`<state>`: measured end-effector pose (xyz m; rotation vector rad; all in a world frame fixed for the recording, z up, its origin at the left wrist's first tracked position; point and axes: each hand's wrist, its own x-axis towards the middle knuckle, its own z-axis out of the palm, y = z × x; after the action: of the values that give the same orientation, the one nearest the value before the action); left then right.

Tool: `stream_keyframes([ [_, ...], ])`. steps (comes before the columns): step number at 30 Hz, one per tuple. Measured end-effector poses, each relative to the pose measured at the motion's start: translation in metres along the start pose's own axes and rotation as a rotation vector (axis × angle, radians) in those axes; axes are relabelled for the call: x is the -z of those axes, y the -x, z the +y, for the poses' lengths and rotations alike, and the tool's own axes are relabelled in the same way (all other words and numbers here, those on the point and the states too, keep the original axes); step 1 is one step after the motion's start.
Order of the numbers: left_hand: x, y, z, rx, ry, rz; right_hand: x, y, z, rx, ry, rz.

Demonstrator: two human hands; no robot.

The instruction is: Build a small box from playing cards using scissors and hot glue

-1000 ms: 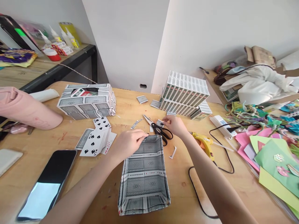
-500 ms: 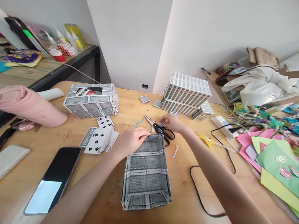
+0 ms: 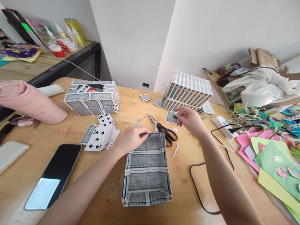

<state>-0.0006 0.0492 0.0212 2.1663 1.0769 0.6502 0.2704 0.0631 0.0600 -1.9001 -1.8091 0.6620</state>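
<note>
An open-topped rectangular box [image 3: 147,170] built of grey-patterned playing cards lies before me. My left hand [image 3: 133,140] is closed on its far left rim. My right hand [image 3: 189,121] hovers at the right edge of a grey-backed card [image 3: 171,117], its fingers bent together; whatever is between them is hidden. Black-handled scissors [image 3: 167,133] rest between my hands, blades pointing away. A small scrap with a red mark [image 3: 175,129] and a white strip [image 3: 174,151] lie close by. Left of the box is a fanned pile of playing cards [image 3: 99,137].
A finished-looking card box [image 3: 92,98] stands far left. Stacked card packs [image 3: 187,90] are at the back right. A phone [image 3: 55,175] and pink tumbler [image 3: 35,101] occupy the left. A black cable [image 3: 197,187], power strip [image 3: 223,126] and coloured paper [image 3: 276,162] are right.
My right hand has moved right from beside the scissors, uncovering the grey-backed card and the red-marked scrap. My left hand stays on the box rim.
</note>
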Motion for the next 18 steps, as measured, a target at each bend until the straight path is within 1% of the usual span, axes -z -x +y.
stream_keyframes([
  [2, 0.0, -0.001, 0.0, 0.021, 0.02, 0.0, -0.002, 0.015, -0.011, 0.079, -0.302, -0.043],
  [3, -0.001, -0.001, -0.001, 0.029, 0.028, 0.0, -0.006, 0.022, -0.016, 0.098, -0.364, -0.076],
  [4, -0.001, -0.001, -0.001, 0.036, 0.034, 0.001, -0.01, 0.028, -0.021, 0.107, -0.375, -0.085],
  [8, -0.002, -0.001, -0.002, 0.032, 0.042, 0.005, -0.021, 0.04, -0.031, 0.111, -0.236, -0.045],
  [15, -0.003, -0.001, -0.003, 0.017, 0.046, 0.015, -0.019, 0.039, -0.025, 0.129, -0.205, 0.007],
  [18, -0.002, -0.002, -0.002, 0.0, 0.047, 0.021, -0.019, 0.04, -0.025, 0.117, -0.209, -0.013],
])
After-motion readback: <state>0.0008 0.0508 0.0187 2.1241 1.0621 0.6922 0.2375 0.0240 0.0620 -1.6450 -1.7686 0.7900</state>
